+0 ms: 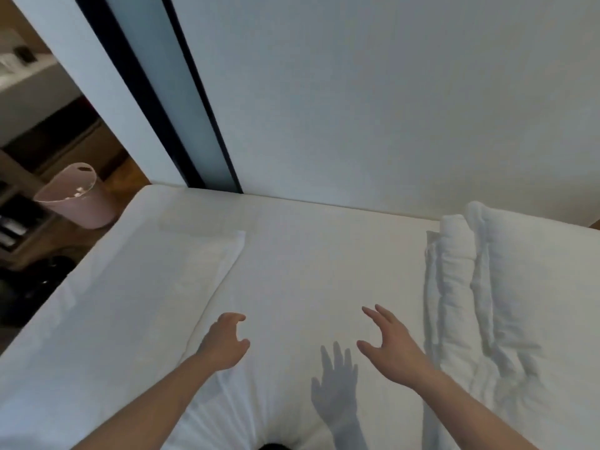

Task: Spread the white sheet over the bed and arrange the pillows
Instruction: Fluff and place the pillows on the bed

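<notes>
Above the bed (324, 241), both hands hang in the air with nothing in them. The left hand (224, 344) is loosely curled, fingers bent toward the thumb, and sits over the near corner of a flat pillow (146, 287); whether it brushes the fabric cannot be told. The right hand (391, 347) is spread wider, fingers fanned forward and thumb held apart, clear of the bedding, and it throws a sharp hand-shaped shadow (336, 381) on the cloth just to its left.

Under and between the hands, the white sheet (308, 280) covers the mattress, smooth and matte ahead of the fingertips, gathered into fine radiating creases nearer the wrists. The pillow to the left of the left hand is rectangular, soft-edged and lying flat along the bed's side. To the right of the right hand, a white duvet (470, 303) lies bunched in long, puffy rolls with deep folds, running away from the person.

Beyond the fingertips, a plain pale wall (389, 108) meets the bed's far edge. Well off to the left of the left hand, a pink plastic bin (78, 203) with a handle slot stands on the wooden floor (126, 177).
</notes>
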Tool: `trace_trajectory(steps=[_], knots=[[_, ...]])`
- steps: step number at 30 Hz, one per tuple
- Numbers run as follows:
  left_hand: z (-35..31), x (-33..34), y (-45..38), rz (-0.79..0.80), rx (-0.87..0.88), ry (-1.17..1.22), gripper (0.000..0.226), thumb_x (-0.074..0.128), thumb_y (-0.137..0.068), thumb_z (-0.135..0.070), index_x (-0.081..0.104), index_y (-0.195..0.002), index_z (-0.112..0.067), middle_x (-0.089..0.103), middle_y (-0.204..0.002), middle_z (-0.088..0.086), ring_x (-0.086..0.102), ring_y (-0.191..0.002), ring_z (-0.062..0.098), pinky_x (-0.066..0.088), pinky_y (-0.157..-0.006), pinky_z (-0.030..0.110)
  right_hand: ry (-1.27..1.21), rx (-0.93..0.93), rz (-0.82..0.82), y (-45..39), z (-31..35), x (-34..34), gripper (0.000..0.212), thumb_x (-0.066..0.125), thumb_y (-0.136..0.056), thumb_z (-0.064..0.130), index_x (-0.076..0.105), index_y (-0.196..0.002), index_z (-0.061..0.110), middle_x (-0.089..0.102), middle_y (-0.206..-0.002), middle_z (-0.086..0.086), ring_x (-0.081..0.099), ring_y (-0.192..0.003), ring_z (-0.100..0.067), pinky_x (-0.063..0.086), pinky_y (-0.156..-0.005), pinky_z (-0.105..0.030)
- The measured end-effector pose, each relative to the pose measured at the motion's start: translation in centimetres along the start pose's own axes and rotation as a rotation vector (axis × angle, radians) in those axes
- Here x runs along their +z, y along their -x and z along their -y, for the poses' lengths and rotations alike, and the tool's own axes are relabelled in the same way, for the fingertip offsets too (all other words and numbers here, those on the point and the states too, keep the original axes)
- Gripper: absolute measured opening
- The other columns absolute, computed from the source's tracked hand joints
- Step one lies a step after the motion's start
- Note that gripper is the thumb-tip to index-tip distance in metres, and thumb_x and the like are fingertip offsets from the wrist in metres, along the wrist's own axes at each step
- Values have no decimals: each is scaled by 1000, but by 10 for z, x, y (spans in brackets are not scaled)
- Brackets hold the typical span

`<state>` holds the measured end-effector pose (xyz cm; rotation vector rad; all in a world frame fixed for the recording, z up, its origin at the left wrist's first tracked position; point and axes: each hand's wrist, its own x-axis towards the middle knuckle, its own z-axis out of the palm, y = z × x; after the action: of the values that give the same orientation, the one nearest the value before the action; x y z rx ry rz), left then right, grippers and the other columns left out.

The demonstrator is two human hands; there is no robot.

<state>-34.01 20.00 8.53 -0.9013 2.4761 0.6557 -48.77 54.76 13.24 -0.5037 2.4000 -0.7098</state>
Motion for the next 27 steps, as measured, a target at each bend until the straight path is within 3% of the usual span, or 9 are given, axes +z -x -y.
trace_trajectory(steps=[8,14,16,18,20,22,24,27], knots=[[233,-39,-9,11,-599,70,82,76,-72,-46,50,-144,-16,47,-143,15,57,-124,36,49,-103,39,32,-61,161,-37,97,71,74,61,-94,44,25,-158,35,14,-167,9,17,-153,-16,25,-120,-32],[308,-12,-5,37,-812,196,102,87,-66,-52,41,-147,-9,42,-140,20,51,-126,39,46,-106,43,91,-63,236,-57,141,105,73,61,-94,43,25,-158,35,16,-166,9,22,-152,-16,26,-119,-29],[329,-1,-9,39,-935,281,122,86,-59,-67,35,-151,-4,38,-146,21,44,-133,42,47,-106,49,104,-61,254,-62,149,113,73,61,-94,42,25,-158,35,16,-166,9,22,-151,-15,24,-119,-29],[372,20,-21,54,-1068,367,140,78,-53,-83,30,-154,1,34,-151,20,41,-134,43,53,-98,54,120,-49,275,-66,154,120,73,61,-93,42,26,-157,35,17,-166,9,23,-151,-16,24,-119,-29],[370,16,-11,82,-1154,481,146,74,-44,-90,33,-154,-3,32,-154,17,49,-124,43,59,-79,53,132,-40,286,-70,157,126,74,62,-93,42,27,-157,35,18,-166,8,24,-151,-16,24,-120,-28],[350,6,2,149,-1173,655,123,74,-53,-89,45,-143,-11,41,-151,16,53,-113,40,54,-74,50,134,-28,296,-72,159,131,74,63,-93,41,27,-157,34,19,-165,8,24,-151,-15,24,-120,-28],[345,9,4,217,-1115,804,77,70,-76,-75,48,-123,-18,51,-139,14,56,-111,36,44,-77,51,133,-11,312,-73,160,135,73,64,-93,40,29,-157,32,21,-164,7,25,-151,-13,24,-119,-26],[351,12,6,160,-911,652,49,69,-95,-41,64,-109,5,69,-100,11,66,-92,29,50,-64,34,123,8,324,-74,159,141,73,65,-92,38,31,-156,30,26,-162,7,31,-147,-11,26,-115,-23]])
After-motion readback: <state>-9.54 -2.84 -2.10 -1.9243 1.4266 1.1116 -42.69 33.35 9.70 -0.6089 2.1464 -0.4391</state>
